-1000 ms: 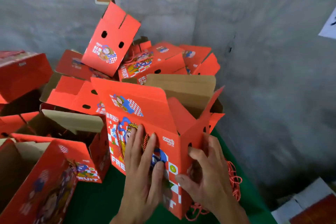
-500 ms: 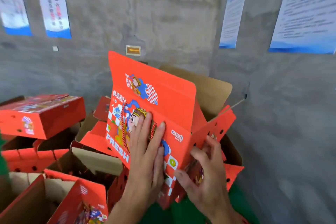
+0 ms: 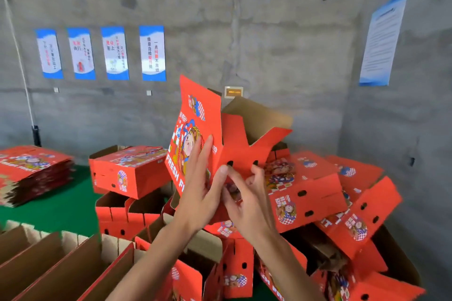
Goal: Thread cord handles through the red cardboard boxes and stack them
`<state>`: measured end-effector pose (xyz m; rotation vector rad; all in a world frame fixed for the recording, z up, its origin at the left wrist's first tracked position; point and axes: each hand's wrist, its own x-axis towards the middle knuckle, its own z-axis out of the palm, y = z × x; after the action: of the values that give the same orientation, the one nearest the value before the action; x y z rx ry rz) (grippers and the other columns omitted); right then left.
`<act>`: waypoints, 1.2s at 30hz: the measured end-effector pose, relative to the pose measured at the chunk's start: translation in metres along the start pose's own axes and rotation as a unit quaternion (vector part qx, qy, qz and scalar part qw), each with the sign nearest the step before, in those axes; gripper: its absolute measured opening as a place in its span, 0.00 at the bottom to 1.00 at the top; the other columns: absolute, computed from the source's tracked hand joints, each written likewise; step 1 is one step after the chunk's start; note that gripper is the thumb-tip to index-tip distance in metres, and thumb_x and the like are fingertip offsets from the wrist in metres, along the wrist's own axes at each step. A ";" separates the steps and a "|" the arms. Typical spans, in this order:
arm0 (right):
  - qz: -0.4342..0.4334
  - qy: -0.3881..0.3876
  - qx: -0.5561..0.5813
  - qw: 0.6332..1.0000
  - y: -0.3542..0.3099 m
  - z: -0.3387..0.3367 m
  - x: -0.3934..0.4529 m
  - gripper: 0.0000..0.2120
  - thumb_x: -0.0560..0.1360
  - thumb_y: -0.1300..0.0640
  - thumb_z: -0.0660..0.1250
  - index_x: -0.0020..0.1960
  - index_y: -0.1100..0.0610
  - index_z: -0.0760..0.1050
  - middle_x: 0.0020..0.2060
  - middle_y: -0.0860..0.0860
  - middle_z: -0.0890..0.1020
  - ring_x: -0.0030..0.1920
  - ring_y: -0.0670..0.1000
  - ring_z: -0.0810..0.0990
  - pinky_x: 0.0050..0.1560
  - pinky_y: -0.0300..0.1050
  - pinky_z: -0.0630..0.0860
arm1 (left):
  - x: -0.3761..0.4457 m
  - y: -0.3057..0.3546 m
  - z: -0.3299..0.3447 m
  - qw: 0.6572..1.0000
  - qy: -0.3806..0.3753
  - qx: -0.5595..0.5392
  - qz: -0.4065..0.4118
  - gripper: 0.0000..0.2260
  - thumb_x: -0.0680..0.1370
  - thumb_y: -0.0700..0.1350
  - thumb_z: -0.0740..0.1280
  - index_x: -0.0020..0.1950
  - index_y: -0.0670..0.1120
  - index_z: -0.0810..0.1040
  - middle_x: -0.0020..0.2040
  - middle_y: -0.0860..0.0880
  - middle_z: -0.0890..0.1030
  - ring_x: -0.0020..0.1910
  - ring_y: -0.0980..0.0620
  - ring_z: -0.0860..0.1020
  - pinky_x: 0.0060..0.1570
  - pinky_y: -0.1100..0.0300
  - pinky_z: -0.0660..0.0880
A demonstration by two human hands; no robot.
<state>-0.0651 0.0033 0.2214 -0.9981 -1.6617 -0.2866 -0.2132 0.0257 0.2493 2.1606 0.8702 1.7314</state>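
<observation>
Two hands hold one open red box raised at centre frame. Left hand lies flat-fingered against its printed face; right hand pinches the side flap. Loose boxes pile at 4 o'clock; a flat stack sits at 9 o'clock on the green surface.

Four blue-and-white upright paper posters hang in a row; a fifth hangs apart. One red printed cardboard box is lifted. Two hands hold it.
</observation>
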 end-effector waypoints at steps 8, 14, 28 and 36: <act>0.051 -0.037 0.002 0.998 0.032 0.057 0.051 0.24 0.79 0.53 0.69 0.75 0.49 0.73 0.63 0.58 0.70 0.63 0.62 0.79 0.70 0.55 0.73 | 0.062 -0.056 -0.004 0.996 -0.062 0.056 0.004 0.27 0.87 0.41 0.57 0.84 0.47 0.52 0.82 0.59 0.51 0.82 0.62 0.45 0.79 0.66 0.45; 0.084 -0.062 -0.012 0.994 0.049 0.088 0.084 0.25 0.79 0.49 0.67 0.76 0.48 0.72 0.62 0.60 0.72 0.67 0.63 0.74 0.70 0.59 0.71 | 0.107 -0.085 -0.008 0.993 -0.089 0.079 -0.010 0.29 0.83 0.31 0.56 0.83 0.42 0.52 0.82 0.49 0.56 0.82 0.54 0.53 0.82 0.53 0.51; 0.156 -0.145 -0.015 0.977 0.080 0.095 0.101 0.29 0.82 0.56 0.65 0.81 0.44 0.63 0.72 0.61 0.70 0.78 0.62 0.63 0.74 0.53 0.62 | 0.130 -0.099 0.011 0.979 -0.118 0.159 -0.043 0.38 0.77 0.29 0.59 0.84 0.51 0.53 0.83 0.44 0.59 0.83 0.45 0.55 0.79 0.47 0.57; 0.144 -0.144 0.021 0.979 0.053 0.052 0.094 0.27 0.83 0.57 0.66 0.80 0.49 0.65 0.69 0.57 0.72 0.73 0.58 0.71 0.72 0.55 0.68 | 0.123 -0.075 0.001 0.989 -0.060 0.131 -0.046 0.29 0.79 0.31 0.62 0.80 0.45 0.66 0.78 0.43 0.68 0.78 0.45 0.65 0.76 0.59 0.60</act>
<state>-0.0633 0.1122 0.2707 -1.2769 -1.7425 0.0922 -0.2197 0.1570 0.3082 2.3155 1.2022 1.4980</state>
